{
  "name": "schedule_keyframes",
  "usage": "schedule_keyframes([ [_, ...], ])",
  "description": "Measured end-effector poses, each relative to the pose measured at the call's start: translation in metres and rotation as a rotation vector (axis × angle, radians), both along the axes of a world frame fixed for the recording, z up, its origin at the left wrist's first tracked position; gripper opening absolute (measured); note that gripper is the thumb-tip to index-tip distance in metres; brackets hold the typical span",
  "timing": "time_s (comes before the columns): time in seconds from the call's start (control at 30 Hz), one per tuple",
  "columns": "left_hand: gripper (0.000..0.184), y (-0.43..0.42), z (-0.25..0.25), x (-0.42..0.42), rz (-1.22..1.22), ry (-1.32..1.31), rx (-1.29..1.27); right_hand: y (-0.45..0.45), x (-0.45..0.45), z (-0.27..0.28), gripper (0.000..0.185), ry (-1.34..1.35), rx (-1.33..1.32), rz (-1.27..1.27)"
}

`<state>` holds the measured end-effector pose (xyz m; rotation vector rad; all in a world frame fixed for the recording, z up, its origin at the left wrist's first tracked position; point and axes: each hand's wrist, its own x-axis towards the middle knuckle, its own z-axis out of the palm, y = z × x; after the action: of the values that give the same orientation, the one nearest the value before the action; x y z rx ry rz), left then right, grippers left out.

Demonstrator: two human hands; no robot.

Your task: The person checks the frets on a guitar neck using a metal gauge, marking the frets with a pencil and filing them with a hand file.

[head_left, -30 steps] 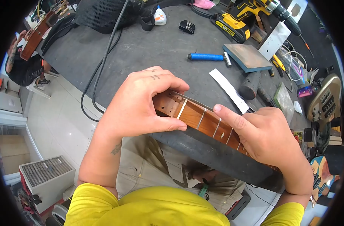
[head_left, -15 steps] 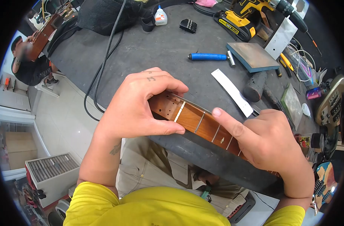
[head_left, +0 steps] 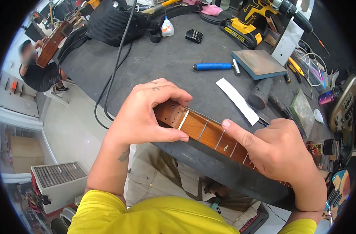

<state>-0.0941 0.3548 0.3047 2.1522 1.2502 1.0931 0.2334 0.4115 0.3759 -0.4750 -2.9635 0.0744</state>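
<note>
A guitar neck [head_left: 210, 132] with a reddish-brown fretboard, metal frets, a pale nut and a small inlay lies across the front edge of the dark workbench. My left hand [head_left: 141, 107] is wrapped round its headstock end, thumb on the near side by the nut and fingers on the far side. My right hand [head_left: 277, 146] rests over the neck farther along. Its index finger is stretched toward the nut, with the tip at the fretboard's far edge; the other fingers are curled and the thumb is hidden. The far end of the neck is partly covered by this hand.
Beyond the neck lie a white strip [head_left: 237, 101], a blue-handled tool [head_left: 213, 66] and a flat block [head_left: 259, 62]. A yellow-black drill [head_left: 244, 29], a glue bottle [head_left: 167, 28] and a black cable [head_left: 107, 84] are farther back. Another person [head_left: 41, 74] sits at far left.
My right index fingertip has slid slightly along the fretboard edge, away from the nut. My left hand keeps its hold. The whole view has shifted a little.
</note>
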Motion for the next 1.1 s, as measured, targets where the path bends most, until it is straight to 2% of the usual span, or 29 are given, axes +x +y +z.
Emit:
schedule_keyframes([
  [0.07, 0.073, 0.000, 0.000, 0.002, 0.002, -0.039, -0.041, 0.000, 0.000, -0.003, 0.075, -0.018, 0.008, -0.013],
  [0.13, 0.074, 0.000, -0.001, 0.002, -0.007, -0.041, -0.046, 0.005, -0.004, -0.011, 0.074, 0.092, 0.001, 0.026],
  [0.27, 0.074, 0.000, -0.001, 0.003, 0.007, -0.045, -0.052, 0.003, 0.001, -0.006, 0.073, 0.023, -0.042, -0.004],
  [0.47, 0.075, 0.001, -0.002, 0.003, 0.016, -0.047, -0.048, 0.002, 0.004, -0.013, 0.072, 0.132, -0.050, 0.002],
  [0.53, 0.075, 0.001, -0.003, 0.002, 0.018, -0.054, -0.053, 0.002, 0.006, -0.005, 0.072, 0.054, -0.037, -0.002],
  [0.67, 0.074, 0.001, 0.000, 0.004, 0.007, -0.049, -0.054, 0.003, 0.003, -0.011, 0.072, 0.109, -0.004, 0.028],
  [0.73, 0.074, 0.003, 0.000, 0.003, 0.000, -0.046, -0.046, -0.001, 0.009, 0.002, 0.074, -0.029, -0.020, -0.011],
  [1.1, 0.073, 0.002, 0.000, 0.002, -0.009, -0.039, -0.045, 0.004, 0.001, -0.009, 0.073, 0.019, 0.001, 0.028],
])
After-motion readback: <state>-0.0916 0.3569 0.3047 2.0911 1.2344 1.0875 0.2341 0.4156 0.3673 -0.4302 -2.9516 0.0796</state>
